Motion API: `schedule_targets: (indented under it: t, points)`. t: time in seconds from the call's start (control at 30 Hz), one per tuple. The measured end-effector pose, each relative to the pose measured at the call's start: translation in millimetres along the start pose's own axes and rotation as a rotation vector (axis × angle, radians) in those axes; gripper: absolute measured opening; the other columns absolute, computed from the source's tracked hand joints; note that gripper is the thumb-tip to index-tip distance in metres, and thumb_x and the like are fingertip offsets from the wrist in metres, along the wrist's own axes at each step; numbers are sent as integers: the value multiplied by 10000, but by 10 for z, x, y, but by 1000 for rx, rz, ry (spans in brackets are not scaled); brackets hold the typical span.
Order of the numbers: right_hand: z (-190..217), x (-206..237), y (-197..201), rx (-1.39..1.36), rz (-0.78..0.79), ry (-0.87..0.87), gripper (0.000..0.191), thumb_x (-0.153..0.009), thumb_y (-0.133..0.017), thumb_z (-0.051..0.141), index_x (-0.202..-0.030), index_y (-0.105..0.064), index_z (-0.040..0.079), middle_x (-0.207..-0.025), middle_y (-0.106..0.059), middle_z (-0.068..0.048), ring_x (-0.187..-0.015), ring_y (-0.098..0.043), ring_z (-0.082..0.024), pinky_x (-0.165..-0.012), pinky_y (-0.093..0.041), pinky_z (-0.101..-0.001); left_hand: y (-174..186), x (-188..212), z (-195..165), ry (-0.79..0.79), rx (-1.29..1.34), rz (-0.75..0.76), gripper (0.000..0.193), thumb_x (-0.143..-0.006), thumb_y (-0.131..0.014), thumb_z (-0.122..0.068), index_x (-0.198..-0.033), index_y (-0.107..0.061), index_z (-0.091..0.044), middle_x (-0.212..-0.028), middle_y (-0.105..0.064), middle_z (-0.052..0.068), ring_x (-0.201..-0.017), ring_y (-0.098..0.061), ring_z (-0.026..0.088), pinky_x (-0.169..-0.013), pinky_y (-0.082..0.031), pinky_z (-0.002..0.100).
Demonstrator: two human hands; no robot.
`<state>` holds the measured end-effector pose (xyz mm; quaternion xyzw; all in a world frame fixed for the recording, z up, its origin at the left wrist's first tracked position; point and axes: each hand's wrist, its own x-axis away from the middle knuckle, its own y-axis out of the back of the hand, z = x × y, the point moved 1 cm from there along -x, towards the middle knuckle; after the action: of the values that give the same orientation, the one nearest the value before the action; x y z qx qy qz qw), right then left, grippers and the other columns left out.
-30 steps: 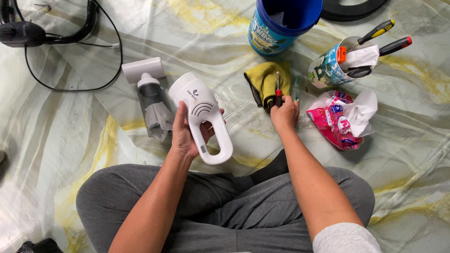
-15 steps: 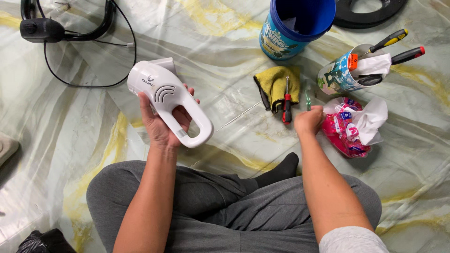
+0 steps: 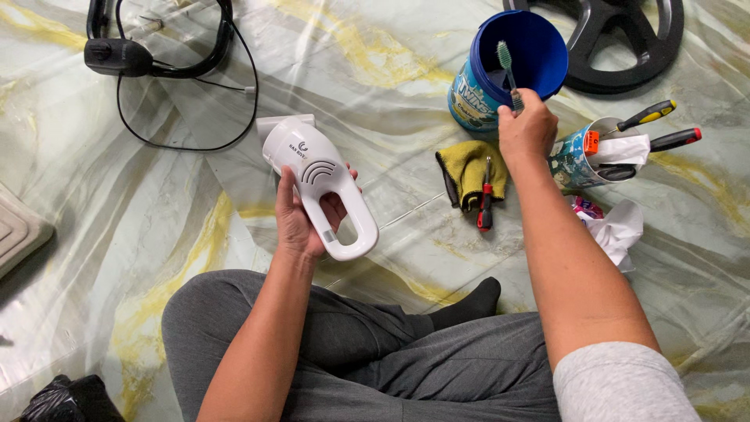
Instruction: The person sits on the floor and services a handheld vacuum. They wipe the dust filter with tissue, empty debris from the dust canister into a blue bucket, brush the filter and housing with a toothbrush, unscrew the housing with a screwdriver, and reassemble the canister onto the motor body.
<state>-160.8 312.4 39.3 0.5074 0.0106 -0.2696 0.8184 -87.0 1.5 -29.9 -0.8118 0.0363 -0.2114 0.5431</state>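
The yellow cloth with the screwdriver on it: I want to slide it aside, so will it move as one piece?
Probably not: the yellow cloth lies crumpled, so likely floppy and light. The round-handled screwdriver resting on it may roll off.

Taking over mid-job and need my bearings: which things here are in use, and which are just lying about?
In use:
left hand holding the white handheld vacuum
right hand holding the green toothbrush over the blue tub

Lying about:
yellow cloth
red screwdriver
tool can
crumpled tissue
black headset
black wheel
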Motion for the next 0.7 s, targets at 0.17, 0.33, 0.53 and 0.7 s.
schedule_targets:
  t: [0.17, 0.33, 0.53, 0.7]
  points:
    - [-151, -16, 28, -90, -36, 144, 152, -916, -800, 154, -1055, -768, 104, -921, -768, -127, -854, -742, -297, -779, -564, -406, 9, 23, -103, -11, -25, -13, 846, -853, -693, -559, -1414, -480, 37, -1247, -649, 219, -1197, -652, 382, -1047, -543, 537]
    - [-280, 321, 348, -185, 59, 277, 167, -964, -782, 114, -1122, -746, 72, -954, -757, -132, -854, -747, -264, -782, -562, -379, -13, 110, -241, -37, -50, 47, 853, -831, -715, -505, -1427, -474, 55, -1268, -646, 237, -1193, -657, 383, -1035, -553, 523]
    - [-250, 1278, 598, -149, 89, 485, 227, -911, -793, 103, -1127, -733, 72, -1021, -742, -148, -891, -722, -312, -779, -562, -393, -86, 292, -331, -47, -93, 76, 896, -844, -715, -586, -1434, -490, 50, -1277, -655, 241, -1196, -664, 351, -1049, -549, 475]
    - [-235, 1983, 740, -149, 315, 398, 204, -872, -776, 104, -1072, -742, 130, -904, -723, -107, -815, -703, -321, -696, -550, -404, -199, 475, -256, 61, -101, 46, 944, -836, -661, -685, -1410, -511, 50, -1230, -667, 232, -1155, -686, 350, -1007, -575, 482]
